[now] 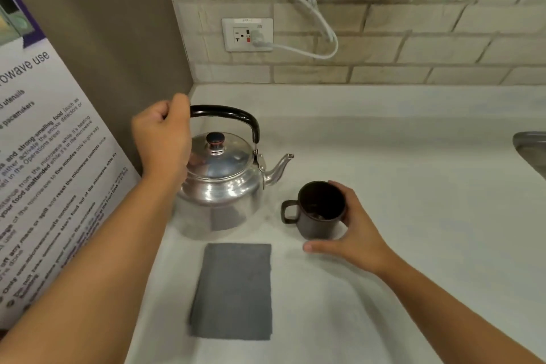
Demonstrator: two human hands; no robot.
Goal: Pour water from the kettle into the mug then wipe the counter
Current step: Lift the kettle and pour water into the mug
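The shiny round metal kettle [220, 183] is sitting on the pale counter [413, 216], its spout pointing to 3 o'clock. The left hand [162, 139] is curling tight around its black handle [233, 117]. At 3 o'clock from the kettle, the dark round mug [317, 210] is standing upright, ear pointing to 9 o'clock. The right hand [351, 233] is cupping it. A flat gray cloth [233, 291] is lying at 6 o'clock, long side running 12 to 6.
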